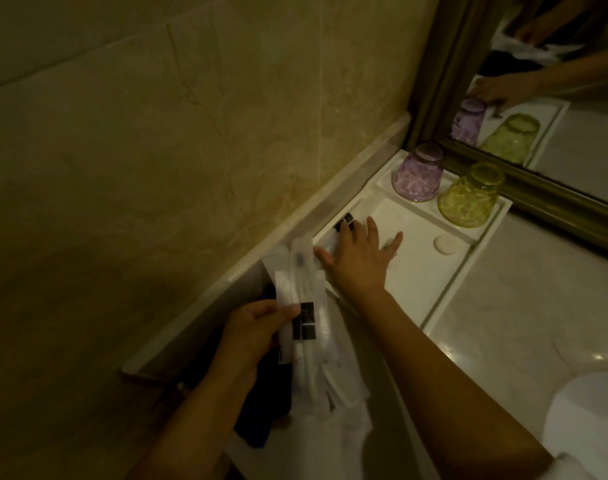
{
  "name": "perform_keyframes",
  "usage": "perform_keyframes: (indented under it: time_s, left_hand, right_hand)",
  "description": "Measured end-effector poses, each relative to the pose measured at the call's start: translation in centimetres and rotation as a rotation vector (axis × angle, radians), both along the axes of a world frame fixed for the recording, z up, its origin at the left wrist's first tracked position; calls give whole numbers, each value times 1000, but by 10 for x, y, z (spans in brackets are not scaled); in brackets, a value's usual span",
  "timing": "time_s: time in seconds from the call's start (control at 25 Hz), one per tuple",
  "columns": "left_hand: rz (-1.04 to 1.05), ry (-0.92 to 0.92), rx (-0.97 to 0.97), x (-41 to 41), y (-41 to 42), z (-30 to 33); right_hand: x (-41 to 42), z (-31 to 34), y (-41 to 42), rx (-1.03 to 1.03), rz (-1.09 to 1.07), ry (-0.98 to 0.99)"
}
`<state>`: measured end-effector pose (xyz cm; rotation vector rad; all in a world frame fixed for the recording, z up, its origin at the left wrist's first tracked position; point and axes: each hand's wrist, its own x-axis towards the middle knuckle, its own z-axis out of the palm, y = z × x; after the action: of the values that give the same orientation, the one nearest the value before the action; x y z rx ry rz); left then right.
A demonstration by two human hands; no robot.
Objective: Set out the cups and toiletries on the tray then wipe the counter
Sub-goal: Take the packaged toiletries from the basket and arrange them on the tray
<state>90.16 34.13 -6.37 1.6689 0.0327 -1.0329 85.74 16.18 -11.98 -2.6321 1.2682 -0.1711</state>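
Observation:
A white tray (451,271) lies in the counter's back corner by the wall and mirror. Upside down on its far section stand a purple cup (418,173) and a yellow-green cup (470,195). My right hand (359,256) rests flat on the tray's left part, fingers spread, over a small white packet with a black label (344,224). My left hand (257,332) grips a bundle of clear-wrapped toothbrush packets (304,306) with black labels, held upright just left of the tray. A dark blue cloth (267,403) sits under that hand.
A tiled wall runs along the left. A gold-framed mirror (538,188) stands behind the tray and reflects the cups and hand. The white sink basin (586,417) is at the lower right. A white cloth (313,441) lies on the counter near me.

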Motion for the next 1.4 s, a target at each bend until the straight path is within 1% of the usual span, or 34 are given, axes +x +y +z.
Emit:
perform_keyframes:
  time_s: [0.08,0.16,0.2,0.24,0.28,0.32,0.36,0.44,0.52,0.6,0.68,0.72,0.84,0.96,1.08,1.16,1.24,1.32,1.36,1.4]
  left_hand:
    - [-5,-1,-6,1,0,1]
    - [-7,-10,-14,2,0,1]
    - [-3,-11,-22,2,-1,1]
    - [2,-14,-31,2,-3,1]
    - [7,-22,-42,0,-4,1]
    - [8,-37,-49,-1,-6,1]
    - [2,-57,-47,-2,-8,1]
    - [-34,-87,-48,-5,-11,2]
    - [-71,-63,-90,-6,-12,4]
    - [-87,-17,-125,-5,-11,6]
    - [-100,-19,-111,-3,-11,6]
    - [-101,-32,-97,-2,-11,6]
    - [-84,-45,-81,0,-10,5]
    - [-79,-48,-61,1,-7,3]
    - [-72,-31,-58,2,-6,3]
    - [-81,-32,-57,3,-5,5]
    - [-84,-33,-65,3,-3,6]
    - [-84,-32,-71,5,-2,8]
    - [-81,-27,-71,6,-1,8]
    - [-76,-19,-72,6,0,8]
  right_hand:
    - [-7,9,1,50,-41,-136]
    - [-20,21,7,105,-110,-356]
    - [-28,29,12,192,-115,-476]
    - [-37,37,20,348,-96,-575]
    - [-46,46,31,538,-58,-630]
    - [-55,55,43,688,-24,-619]
    - [-62,61,54,751,0,-562]
    - [-70,62,67,722,1,-494]
    - [-71,63,68,731,-50,-524]
    - [-72,64,62,822,-100,-555]
    - [-75,65,57,933,-139,-574]
    - [-76,65,55,957,-149,-572]
    - [-78,62,47,914,-204,-626]
    - [-76,57,19,862,-376,-745]
    - [-62,47,-17,814,-554,-787]
    - [-49,38,-31,807,-626,-788]
    - [-40,29,-37,814,-636,-770]
    - [-35,27,-37,827,-602,-754]
    - [-35,27,-35,753,-561,-699]
    - [-37,27,-33,587,-499,-587]
